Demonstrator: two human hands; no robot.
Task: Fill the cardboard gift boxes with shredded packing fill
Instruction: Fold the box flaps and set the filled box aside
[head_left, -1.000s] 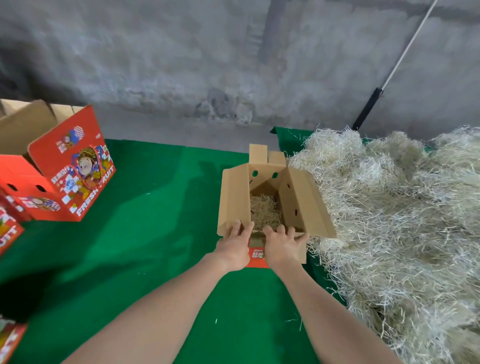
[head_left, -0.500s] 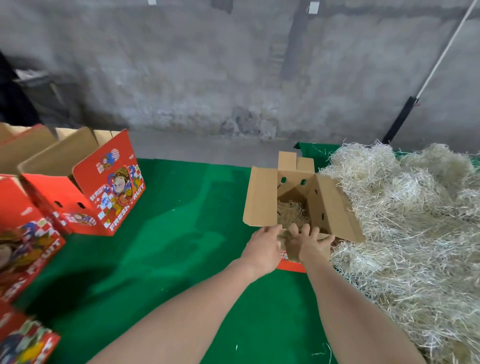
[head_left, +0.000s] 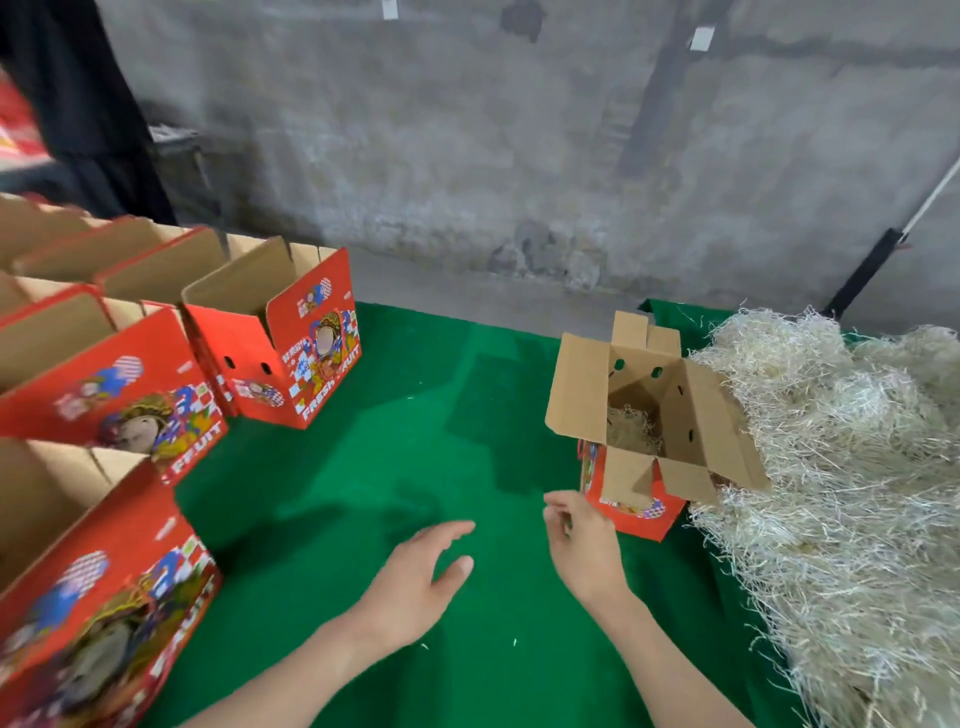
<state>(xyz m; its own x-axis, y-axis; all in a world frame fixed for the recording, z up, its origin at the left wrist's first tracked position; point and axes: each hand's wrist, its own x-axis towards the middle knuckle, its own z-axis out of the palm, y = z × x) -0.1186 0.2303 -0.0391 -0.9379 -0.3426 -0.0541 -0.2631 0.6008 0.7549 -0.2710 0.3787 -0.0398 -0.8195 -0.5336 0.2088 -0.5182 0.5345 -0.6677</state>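
Cardboard gift box stands upright on the green cloth, right of centre, its right side against the loose pile of shredded fill. Right hand sits just nearer than the box's near left corner, fingers loosely curled, gripping nothing; contact with the box cannot be confirmed. Left hand hovers over bare cloth well left of the box, fingers extended and spread, thumb out, holding nothing. Box mouth points up with all four flaps splayed outward; the opening's long axis appears to run from near to far. Exterior is red with printed graphics, interior plain brown with small round vent holes. A thin layer of pale shreds covers the bottom (most of the inside wall is exposed above it). More red boxes, open-topped, stand in a row along the left edge.
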